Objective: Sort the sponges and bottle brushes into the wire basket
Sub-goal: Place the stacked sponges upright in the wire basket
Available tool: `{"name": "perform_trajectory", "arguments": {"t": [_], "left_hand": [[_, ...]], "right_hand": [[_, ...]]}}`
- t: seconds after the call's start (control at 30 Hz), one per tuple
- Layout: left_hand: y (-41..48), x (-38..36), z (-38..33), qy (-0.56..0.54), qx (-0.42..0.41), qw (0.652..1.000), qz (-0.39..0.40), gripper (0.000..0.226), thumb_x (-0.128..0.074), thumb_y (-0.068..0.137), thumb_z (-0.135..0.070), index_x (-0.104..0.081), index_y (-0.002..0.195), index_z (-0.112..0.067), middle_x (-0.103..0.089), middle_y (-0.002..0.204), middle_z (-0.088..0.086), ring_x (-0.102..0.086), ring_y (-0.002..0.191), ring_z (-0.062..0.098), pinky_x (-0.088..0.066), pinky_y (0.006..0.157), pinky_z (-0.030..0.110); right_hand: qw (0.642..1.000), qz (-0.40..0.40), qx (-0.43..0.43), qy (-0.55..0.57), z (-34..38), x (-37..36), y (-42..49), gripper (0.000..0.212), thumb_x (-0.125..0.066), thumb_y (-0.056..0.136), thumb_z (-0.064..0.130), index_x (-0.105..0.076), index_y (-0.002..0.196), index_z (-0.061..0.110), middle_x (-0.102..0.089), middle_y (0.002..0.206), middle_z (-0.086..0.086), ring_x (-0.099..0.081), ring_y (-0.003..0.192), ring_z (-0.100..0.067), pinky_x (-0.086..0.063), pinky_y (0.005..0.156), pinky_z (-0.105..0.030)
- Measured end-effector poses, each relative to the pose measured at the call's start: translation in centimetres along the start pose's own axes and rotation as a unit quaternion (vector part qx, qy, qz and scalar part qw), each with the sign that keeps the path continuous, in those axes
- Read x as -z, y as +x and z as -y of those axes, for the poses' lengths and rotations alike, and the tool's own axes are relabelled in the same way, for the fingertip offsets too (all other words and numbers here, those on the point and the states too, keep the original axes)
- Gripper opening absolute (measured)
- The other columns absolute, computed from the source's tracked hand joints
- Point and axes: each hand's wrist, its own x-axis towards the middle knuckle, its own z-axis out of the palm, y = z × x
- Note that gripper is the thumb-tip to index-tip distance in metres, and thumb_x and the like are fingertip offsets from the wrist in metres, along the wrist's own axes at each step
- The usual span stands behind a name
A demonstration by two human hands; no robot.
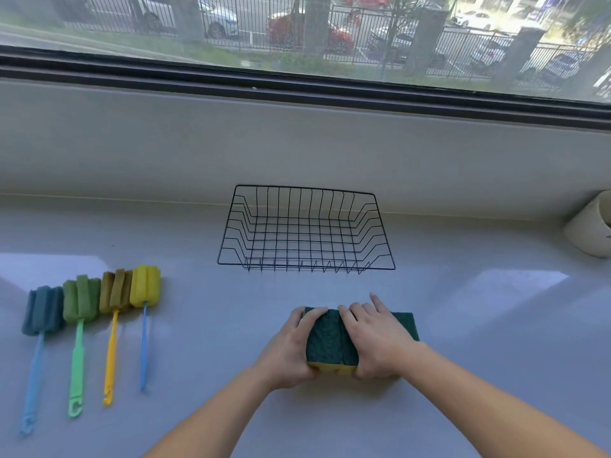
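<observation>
**Two hands on the sponges**

From the head view we see the sponges [330, 338] (green on top, yellow below) on the counter [231, 325], just in front of the wire basket [305, 206]. Our left hand [291, 352] grips their left end. Our right hand [377, 335] clamps them from above. Four bottle brushes [82, 299] lie far left.

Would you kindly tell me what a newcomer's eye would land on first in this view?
Most likely the two hands at the bottom centre: the left hand and right hand grip a row of green-topped yellow sponges on the grey counter. Just beyond them stands an empty black wire basket. At the far left, four bright foam bottle brushes lie side by side, handles towards the person.
</observation>
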Motion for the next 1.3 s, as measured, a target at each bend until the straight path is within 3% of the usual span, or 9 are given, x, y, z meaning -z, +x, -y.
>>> {"name": "perform_trajectory", "arguments": {"t": [0.3,0.47,0.53,0.7,0.87,1.0,1.13,1.3], "left_hand": [[0.0,0.4,0.9,-0.014,0.003,1.000,-0.015,0.099,-0.072,0.058,-0.043,-0.020,0.141,-0.054,-0.035,0.129,-0.018,-0.056,0.105,0.010,-0.055,0.082,0.033],[-0.2,0.8,1.1,-0.021,0.008,0.999,-0.027,0.101,-0.074,0.057,-0.047,-0.014,0.138,-0.063,-0.034,0.123,-0.022,-0.048,0.105,-0.005,-0.041,0.078,0.005],[-0.5,1.1,1.2,-0.027,0.014,0.999,-0.037,0.101,-0.074,0.057,-0.050,-0.015,0.138,-0.062,-0.034,0.120,-0.023,-0.047,0.106,-0.008,-0.039,0.077,0.002],[-1.3,2.0,1.2,-0.023,0.020,0.998,-0.062,0.101,-0.073,0.057,-0.049,-0.019,0.142,-0.053,-0.035,0.121,-0.018,-0.050,0.104,-0.001,-0.043,0.078,0.007],[-2.1,3.4,0.8,-0.025,0.013,0.994,-0.105,0.101,-0.076,0.058,-0.043,-0.021,0.142,-0.053,-0.037,0.122,-0.019,-0.048,0.107,-0.003,-0.045,0.081,0.011],[-2.5,5.0,0.3,-0.017,0.004,0.992,-0.126,0.102,-0.076,0.057,-0.038,-0.020,0.140,-0.057,-0.037,0.122,-0.019,-0.048,0.107,-0.003,-0.046,0.082,0.012],[-2.5,7.1,-0.4,-0.017,-0.011,0.988,-0.152,0.101,-0.078,0.058,-0.035,-0.023,0.140,-0.056,-0.037,0.122,-0.022,-0.047,0.109,-0.005,-0.047,0.081,0.013],[-2.0,11.0,-1.4,0.006,-0.030,0.984,-0.174,0.103,-0.080,0.058,-0.030,-0.024,0.143,-0.049,-0.038,0.120,-0.019,-0.047,0.107,-0.001,-0.051,0.080,0.024]], "right_hand": [[1.000,0.000,0.013,-0.024,0.2,0.2,0.2,0.125,-0.069,0.069,0.060,0.000,0.160,0.009,-0.046,0.138,-0.017,-0.044,0.130,-0.034,0.000,0.125,-0.058],[0.999,0.008,0.028,-0.030,0.5,0.6,0.6,0.116,-0.069,0.070,0.053,-0.009,0.159,0.008,-0.048,0.134,-0.019,-0.045,0.128,-0.035,0.000,0.126,-0.055],[0.999,0.011,0.032,-0.032,0.6,0.8,0.7,0.112,-0.069,0.070,0.051,-0.013,0.158,0.008,-0.050,0.132,-0.018,-0.045,0.127,-0.035,-0.001,0.127,-0.053],[0.999,-0.003,0.042,-0.023,0.5,1.4,0.4,0.102,-0.069,0.070,0.047,-0.021,0.153,0.010,-0.052,0.125,-0.015,-0.049,0.120,-0.034,-0.005,0.127,-0.051],[0.998,-0.049,0.046,-0.005,0.3,2.3,0.0,0.094,-0.070,0.067,0.038,-0.029,0.147,0.013,-0.053,0.115,-0.009,-0.051,0.108,-0.032,-0.020,0.124,-0.047],[0.995,-0.082,0.042,0.027,0.2,3.9,0.2,0.094,-0.069,0.065,0.046,-0.031,0.146,0.017,-0.050,0.115,-0.006,-0.047,0.104,-0.028,-0.040,0.102,-0.037],[0.990,-0.119,0.037,0.059,0.0,5.3,0.4,0.097,-0.070,0.061,0.050,-0.031,0.144,0.020,-0.048,0.116,-0.003,-0.047,0.105,-0.026,-0.042,0.092,-0.034],[0.985,-0.157,0.046,0.056,-0.6,7.6,0.9,0.101,-0.070,0.057,0.055,-0.031,0.144,0.022,-0.048,0.113,0.000,-0.046,0.104,-0.024,-0.044,0.093,-0.036]]}}
